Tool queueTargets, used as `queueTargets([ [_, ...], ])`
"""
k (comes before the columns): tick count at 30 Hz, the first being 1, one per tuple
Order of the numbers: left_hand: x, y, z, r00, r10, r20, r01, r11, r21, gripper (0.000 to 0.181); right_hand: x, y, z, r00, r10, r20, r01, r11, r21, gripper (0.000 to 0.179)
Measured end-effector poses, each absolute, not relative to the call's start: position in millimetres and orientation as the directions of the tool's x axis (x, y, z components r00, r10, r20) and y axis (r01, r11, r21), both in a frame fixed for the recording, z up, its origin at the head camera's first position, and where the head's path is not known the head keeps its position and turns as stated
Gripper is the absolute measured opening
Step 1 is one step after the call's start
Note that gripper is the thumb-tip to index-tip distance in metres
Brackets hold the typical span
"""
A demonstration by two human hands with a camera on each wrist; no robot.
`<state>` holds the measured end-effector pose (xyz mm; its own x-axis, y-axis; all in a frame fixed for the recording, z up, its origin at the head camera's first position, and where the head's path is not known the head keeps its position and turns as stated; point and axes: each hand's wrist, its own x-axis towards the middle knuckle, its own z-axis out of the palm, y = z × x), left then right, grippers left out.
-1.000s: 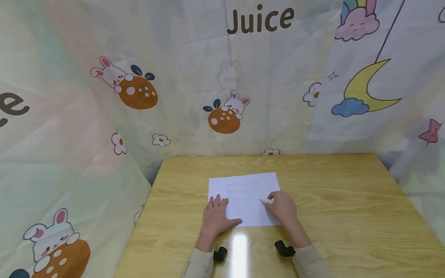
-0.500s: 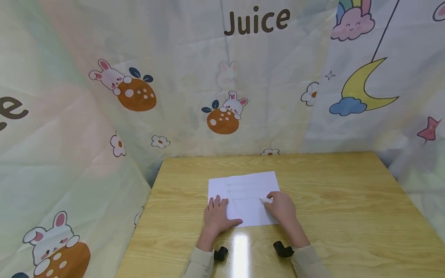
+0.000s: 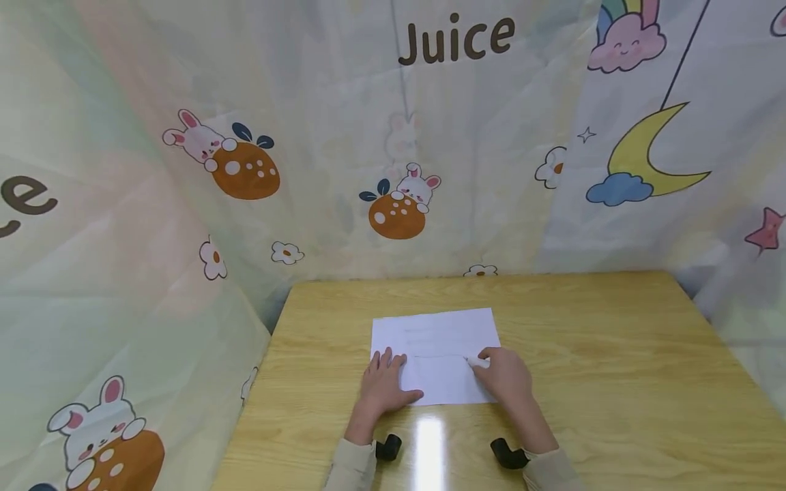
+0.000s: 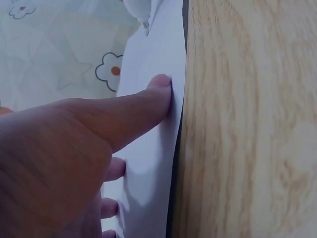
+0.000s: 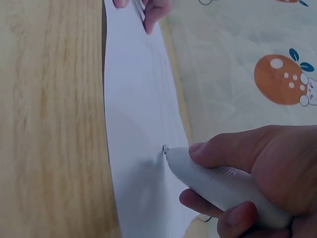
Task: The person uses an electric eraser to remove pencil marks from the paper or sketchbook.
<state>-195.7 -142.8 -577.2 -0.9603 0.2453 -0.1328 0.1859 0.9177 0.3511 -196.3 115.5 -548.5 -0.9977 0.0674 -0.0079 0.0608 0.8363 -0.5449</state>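
A white sheet of paper (image 3: 439, 382) lies on the wooden table, with several faint lines across it. My left hand (image 3: 382, 387) rests on its left part, fingers spread; in the left wrist view the thumb (image 4: 138, 111) presses near the sheet's near edge. Over the sheet's right side, my right hand (image 3: 508, 377) grips a white, thick-barrelled pen-like tool (image 5: 213, 186) between thumb and curled fingers. The tool's small metal tip (image 5: 165, 148) touches or nearly touches the paper at the right end of one line. Whether that line is drawn or cut I cannot tell.
The wooden table (image 3: 614, 382) extends to both sides of the sheet. Behind and at the sides hangs a printed cloth (image 3: 331, 136) with rabbits and flowers. Black wrist-worn pieces (image 3: 388, 448) stick out by both cuffs.
The head view has shifted slightly. My left thumb has drawn a little to the left across the paper. The tool tip stays at nearly the same place on the sheet.
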Motion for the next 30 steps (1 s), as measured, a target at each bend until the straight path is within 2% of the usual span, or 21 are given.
queueTargets([
  [4, -198.0, -146.2, -576.9, -0.966, 0.235, -0.109, 0.185, 0.918, 0.350, 0.085, -202.3, 108.3, -546.4, -0.999, 0.027, 0.032, 0.005, 0.840, -0.543, 0.022],
  [9, -196.1, -144.6, -578.9, -0.961, 0.246, -0.129, 0.182, 0.908, 0.379, 0.088, -198.4, 106.5, -543.9, -0.998, 0.054, -0.032, 0.063, 0.852, -0.520, 0.021],
  [14, -196.4, -143.7, -580.9, -0.968, 0.228, -0.102, 0.176, 0.913, 0.367, 0.087, -201.0, 104.9, -543.5, -0.999, 0.038, 0.002, 0.032, 0.850, -0.526, 0.023],
  [20, -196.5, -142.7, -576.2, -0.962, 0.232, -0.145, 0.165, 0.914, 0.370, 0.081, -196.0, 108.8, -541.3, -0.998, 0.038, -0.040, 0.053, 0.858, -0.511, 0.024],
  [30, -200.7, -143.4, -574.8, -0.959, 0.223, -0.175, 0.152, 0.926, 0.346, 0.080, -200.4, 105.8, -541.2, -0.999, 0.029, -0.013, 0.032, 0.854, -0.519, 0.024],
])
